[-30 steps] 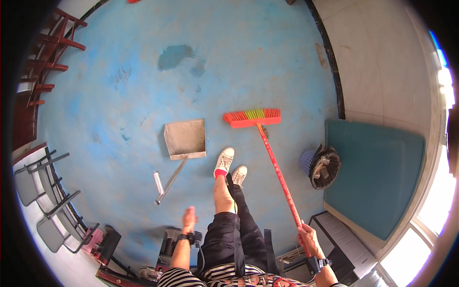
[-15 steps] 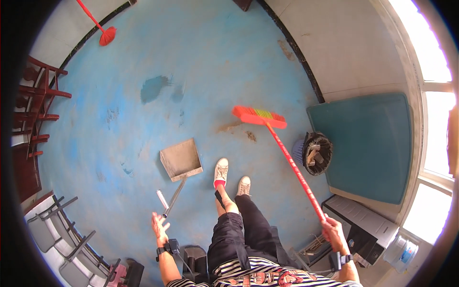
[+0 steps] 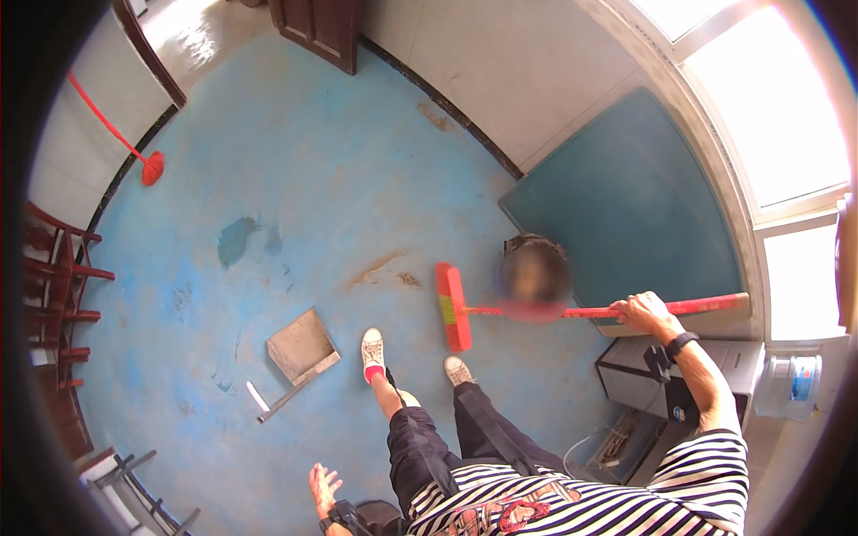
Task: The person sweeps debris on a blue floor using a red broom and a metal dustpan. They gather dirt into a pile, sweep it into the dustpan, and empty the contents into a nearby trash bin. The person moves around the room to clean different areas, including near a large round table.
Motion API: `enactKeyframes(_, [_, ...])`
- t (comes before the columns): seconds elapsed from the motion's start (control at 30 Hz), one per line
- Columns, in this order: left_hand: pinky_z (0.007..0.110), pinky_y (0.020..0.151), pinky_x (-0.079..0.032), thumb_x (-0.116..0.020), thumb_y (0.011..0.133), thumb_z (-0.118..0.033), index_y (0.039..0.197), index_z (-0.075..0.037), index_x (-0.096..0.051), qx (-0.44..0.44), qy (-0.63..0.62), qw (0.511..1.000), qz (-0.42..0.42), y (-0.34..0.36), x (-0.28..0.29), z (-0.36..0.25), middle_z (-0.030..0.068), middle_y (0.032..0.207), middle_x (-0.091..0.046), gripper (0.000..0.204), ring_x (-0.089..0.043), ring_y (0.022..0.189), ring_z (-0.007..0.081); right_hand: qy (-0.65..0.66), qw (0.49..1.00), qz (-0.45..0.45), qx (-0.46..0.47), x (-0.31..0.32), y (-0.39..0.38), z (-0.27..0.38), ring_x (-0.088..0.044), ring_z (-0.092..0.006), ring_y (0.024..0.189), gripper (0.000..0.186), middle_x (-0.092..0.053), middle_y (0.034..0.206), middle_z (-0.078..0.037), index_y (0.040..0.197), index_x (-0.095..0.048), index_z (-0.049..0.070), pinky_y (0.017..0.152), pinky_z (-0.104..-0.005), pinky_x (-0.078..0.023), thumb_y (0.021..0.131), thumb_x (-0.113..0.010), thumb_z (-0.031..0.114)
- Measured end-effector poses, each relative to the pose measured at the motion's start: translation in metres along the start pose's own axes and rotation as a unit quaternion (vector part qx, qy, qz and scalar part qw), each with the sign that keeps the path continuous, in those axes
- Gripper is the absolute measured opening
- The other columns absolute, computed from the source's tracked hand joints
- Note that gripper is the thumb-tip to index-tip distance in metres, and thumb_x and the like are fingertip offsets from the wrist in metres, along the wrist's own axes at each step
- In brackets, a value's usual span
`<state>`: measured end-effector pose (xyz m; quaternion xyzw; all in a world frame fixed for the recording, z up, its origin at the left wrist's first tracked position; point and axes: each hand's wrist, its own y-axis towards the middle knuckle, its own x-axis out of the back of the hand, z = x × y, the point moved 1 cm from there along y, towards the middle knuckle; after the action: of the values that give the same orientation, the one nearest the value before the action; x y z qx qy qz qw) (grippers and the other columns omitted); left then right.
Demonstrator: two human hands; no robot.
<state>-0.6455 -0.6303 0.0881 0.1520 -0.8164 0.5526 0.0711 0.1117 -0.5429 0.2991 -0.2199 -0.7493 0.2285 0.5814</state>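
Note:
My right hand [image 3: 641,312] is closed around the red shaft of a broom [image 3: 453,306]. The shaft runs almost level across the right side, passing in front of a wastebasket [image 3: 509,246] that is mostly blurred. At its other end, the red and yellow-green bristle head is close ahead of my right shoe. Low in the view, my left hand [image 3: 324,489] has its fingers spread and holds nothing. A metal dustpan [image 3: 304,347] lies on the floor left of my feet, its handle toward me and apart from that hand. Brown debris [image 3: 408,280] marks the floor left of the broom head.
A dark green board [image 3: 635,205] leans against the right wall beneath the windows. Nearer stand a grey and black cabinet [image 3: 679,366] and a water jug [image 3: 791,384]. Dark red wooden chairs [image 3: 63,286] line the left side; a red long-handled brush [image 3: 153,169] leans at the far left wall.
My right hand has risen, and the broom has swung from pointing away to lying sideways, its head nearer my feet. My left hand is farther from the dustpan handle. The view has turned right.

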Motion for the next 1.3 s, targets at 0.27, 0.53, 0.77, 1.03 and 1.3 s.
enactKeyframes(0.27, [0.023,0.049,-0.042,-0.059,0.081,-0.045,0.105,-0.008,-0.055,0.027,0.090,0.996,0.003,-0.164,-0.003,0.077,0.0045,0.069,-0.055,0.044,-0.049,0.053,0.0103,-0.029,0.964,-0.252,0.083,-0.194,0.016,-0.083,-0.050,-0.0379,0.107,0.034,-0.055,0.111,-0.020,0.106,-0.056,0.013,0.095,-0.0481,-0.034,0.073,-0.055,0.010])
enactKeyframes(0.53, [0.032,0.070,-0.050,-0.058,0.082,-0.045,0.120,-0.007,-0.048,0.035,-0.083,0.991,-0.102,-0.233,0.002,0.230,0.0056,0.114,-0.053,0.055,-0.058,0.089,0.0187,-0.170,0.981,-0.081,0.045,-0.191,0.062,-0.095,-0.059,-0.0310,0.083,0.036,-0.058,0.095,-0.012,0.117,-0.054,0.026,0.067,-0.0439,-0.049,0.082,-0.052,0.032])
enactKeyframes(0.77, [0.039,0.070,-0.050,-0.062,0.080,-0.038,0.131,-0.009,-0.035,-0.043,-0.346,0.863,-0.366,-0.301,0.058,0.378,0.0061,0.118,-0.051,0.065,-0.054,0.101,0.0207,0.087,0.953,-0.081,0.279,-0.094,0.077,0.070,-0.058,-0.0347,0.083,0.035,-0.060,0.095,-0.017,0.113,-0.058,0.013,0.070,-0.0426,-0.048,0.082,-0.055,0.028])
enactKeyframes(1.03, [0.034,0.078,-0.045,-0.069,0.076,-0.027,0.137,-0.007,-0.024,-0.117,-0.473,0.556,-0.674,-0.418,0.285,0.491,0.0131,0.131,-0.038,0.079,-0.047,0.110,0.0231,-0.075,0.895,-0.098,0.429,-0.045,0.038,0.359,-0.058,-0.0376,0.072,0.038,-0.063,0.088,-0.018,0.111,-0.058,0.013,0.063,-0.0448,-0.048,0.084,-0.052,0.038])
enactKeyframes(1.3, [0.036,0.097,-0.034,-0.084,0.057,-0.022,0.139,0.000,-0.008,-0.168,-0.445,0.490,-0.730,-0.418,0.469,0.539,0.0224,0.135,-0.030,0.114,-0.034,0.122,0.0303,-0.031,0.820,-0.071,0.567,-0.002,-0.113,0.572,-0.061,-0.0345,0.069,0.033,-0.064,0.081,-0.014,0.113,-0.057,0.020,0.060,-0.0420,-0.049,0.082,-0.060,0.030])
